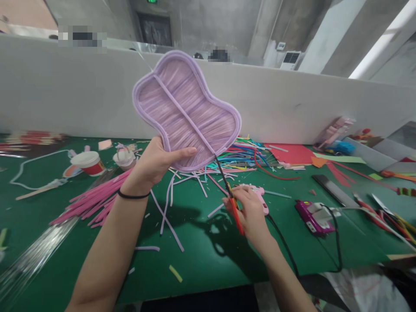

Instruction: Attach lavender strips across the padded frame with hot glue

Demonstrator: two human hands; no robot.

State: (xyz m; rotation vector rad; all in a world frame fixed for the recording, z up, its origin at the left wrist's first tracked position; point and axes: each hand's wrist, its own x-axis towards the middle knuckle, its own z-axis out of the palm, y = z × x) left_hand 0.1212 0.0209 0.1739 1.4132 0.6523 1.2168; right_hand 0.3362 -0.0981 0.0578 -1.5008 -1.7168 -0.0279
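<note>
My left hand point(159, 162) grips the lower left edge of a lilac cloud-shaped panel point(188, 104), its thumb lying over the front. The panel is raised above the table and tilted. It has a fuzzy rim, a streaked filling and one lilac strip point(185, 113) running diagonally across it. My right hand point(248, 208) is closed round the handles of orange-handled scissors point(238, 219). The dark blades reach up to the panel's lower edge, by the end of the strip. Behind my right hand lies a pink hot glue gun point(260, 195).
Pink pipe cleaners point(94, 197) and loose lilac pieces point(167, 221) lie on the green table point(201, 268). A colourful pipe cleaner heap point(250, 154) is behind. A purple power strip point(313, 221) with a cord and more scissors point(386, 212) are at the right. A white partition point(276, 104) stands behind.
</note>
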